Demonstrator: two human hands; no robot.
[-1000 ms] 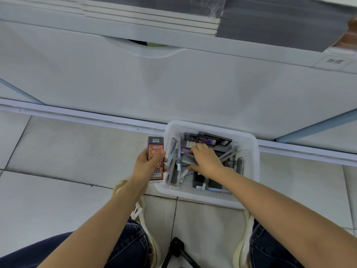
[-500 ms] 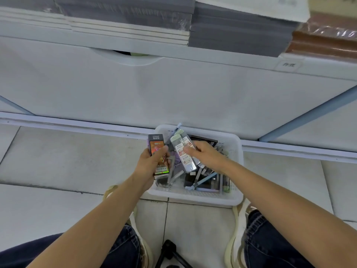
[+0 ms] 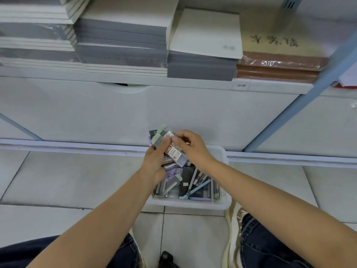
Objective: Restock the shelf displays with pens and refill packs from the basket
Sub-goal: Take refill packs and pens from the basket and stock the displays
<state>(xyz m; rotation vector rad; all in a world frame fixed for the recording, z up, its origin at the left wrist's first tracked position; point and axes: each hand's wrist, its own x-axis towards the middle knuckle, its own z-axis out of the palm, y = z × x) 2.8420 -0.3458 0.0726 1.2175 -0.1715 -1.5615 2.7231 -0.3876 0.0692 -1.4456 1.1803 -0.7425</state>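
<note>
We find the refill packs (image 3: 174, 152) bunched just above the basket (image 3: 193, 205). The left hand (image 3: 154, 165) is wrapped round their lower ends; the right hand (image 3: 193, 147) pinches the uppermost. We judge them light, stiff and glossy, liable to slide apart; hold across the flat faces.

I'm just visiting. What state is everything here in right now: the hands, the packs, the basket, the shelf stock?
Left hand: grips the packs from below.
Right hand: pinches the packs near their top.
Packs: bunched together, tilted, held above the basket.
Basket: on the floor, part full.
Pens: lying loose in the basket.
Notebooks: stacked flat on the shelf.
</note>
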